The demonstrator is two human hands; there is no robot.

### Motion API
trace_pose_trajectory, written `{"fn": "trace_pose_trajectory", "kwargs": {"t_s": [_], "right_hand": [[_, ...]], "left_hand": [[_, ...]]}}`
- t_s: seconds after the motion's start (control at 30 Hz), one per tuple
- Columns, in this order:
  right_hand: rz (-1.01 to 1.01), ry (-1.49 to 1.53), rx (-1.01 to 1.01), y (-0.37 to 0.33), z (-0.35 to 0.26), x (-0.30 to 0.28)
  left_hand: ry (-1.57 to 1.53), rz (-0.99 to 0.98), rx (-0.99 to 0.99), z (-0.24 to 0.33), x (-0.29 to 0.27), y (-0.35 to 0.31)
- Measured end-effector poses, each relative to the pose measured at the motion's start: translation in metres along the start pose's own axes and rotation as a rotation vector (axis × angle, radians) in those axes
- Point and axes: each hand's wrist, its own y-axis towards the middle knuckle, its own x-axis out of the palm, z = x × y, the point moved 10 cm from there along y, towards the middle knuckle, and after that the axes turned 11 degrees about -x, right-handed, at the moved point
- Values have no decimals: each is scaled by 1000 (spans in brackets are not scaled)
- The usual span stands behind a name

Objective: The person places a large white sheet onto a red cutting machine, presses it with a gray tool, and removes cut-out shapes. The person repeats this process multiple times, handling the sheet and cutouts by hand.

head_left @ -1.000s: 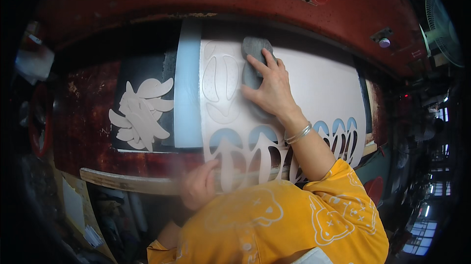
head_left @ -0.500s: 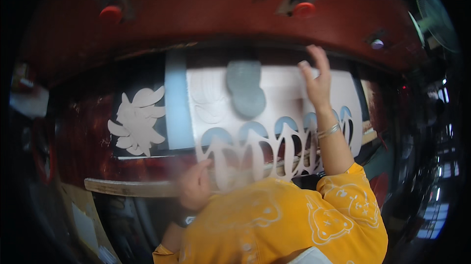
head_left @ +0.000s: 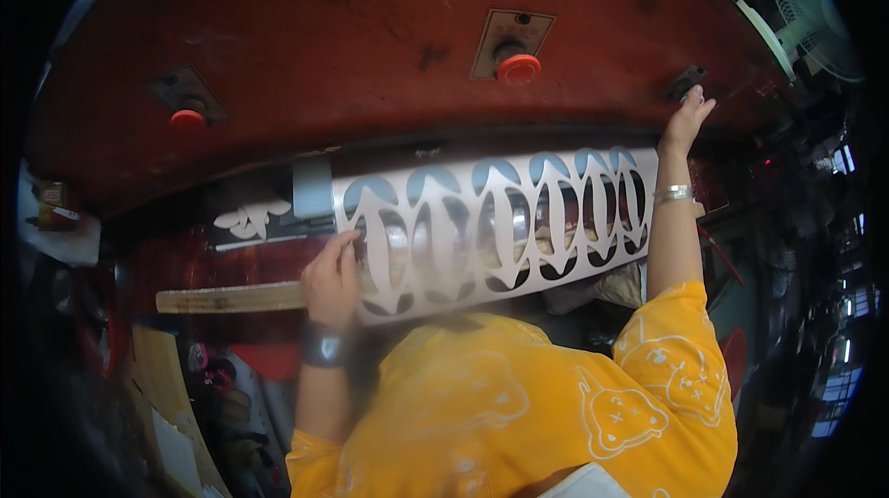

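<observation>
A pale sheet [head_left: 458,253] with a row of sole-shaped cut-outs lies across the machine bed and curves down over its front edge. My left hand [head_left: 331,278] pinches the left edge of this sheet, the fingertips on its surface. My right arm stretches out past the sheet's far right corner. At the red machine front, my right hand [head_left: 685,123] has its fingers extended against a small button plate [head_left: 686,80]; the fingers partly cover the button. To the left on the bed sits a small heap of cut pale pieces [head_left: 252,218].
Two red mushroom buttons [head_left: 518,68] stick out from the red machine body [head_left: 352,26]. A wooden bar [head_left: 227,299] runs along the bed's front left. At the far right stands a fan [head_left: 810,12]. A light blue board [head_left: 312,188] shows beside the sheet.
The sheet has been drawn toward me, its cut-outs now over the front. My right hand moved right and up to the button plate; my left hand rose to the sheet's edge. The grey cutting die is out of sight.
</observation>
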Motion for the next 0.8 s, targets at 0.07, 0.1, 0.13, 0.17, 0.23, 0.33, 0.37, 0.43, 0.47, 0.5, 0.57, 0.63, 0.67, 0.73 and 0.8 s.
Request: {"fn": "trace_pose_trajectory", "kwargs": {"t_s": [0.07, 0.1, 0.13, 0.17, 0.23, 0.33, 0.37, 0.43, 0.47, 0.5, 0.57, 0.63, 0.67, 0.73, 0.8], "right_hand": [[-128, 59, 66, -41, -11, -12], [-200, -63, 39, -69, -22, -15], [-429, -51, 4, -103, -36, 0], [-658, -40, -28, -142, -50, 13], [-1248, -136, 15, -230, -64, 28], [-1481, -224, -477, -287, -117, 34], [-1460, -262, -521, -290, -125, 35], [-1459, -347, -564, -294, -134, 38], [-1478, -395, -562, -295, -134, 40], [-1502, -444, -558, -296, -133, 41], [-1489, -460, -551, -296, -135, 42], [-1473, -467, -550, -298, -136, 40], [-1459, -467, -551, -299, -137, 39], [-1439, -471, -552, -298, -139, 36], [-1536, -516, -512, -298, -136, 36]], "left_hand": [[16, 8, 25, 4, -2, -2], [12, 22, 45, 7, -4, -2], [29, 15, 25, 6, -3, -3], [47, 4, -1, 5, -2, -3], [62, 12, -6, 6, -3, -3], [60, 39, 26, 10, -4, -3], [59, 40, 23, 9, -4, -2], [64, 37, 18, 7, -3, -1], [71, 32, 17, 6, -3, -1], [68, 25, 16, 4, -3, 0], [91, 23, 26, 4, -3, 1], [100, 27, 23, 4, -3, 1], [103, 32, 18, 5, -3, 1], [87, 26, -14, 4, -3, 0], [112, 27, 4, 8, -2, -3]]}}
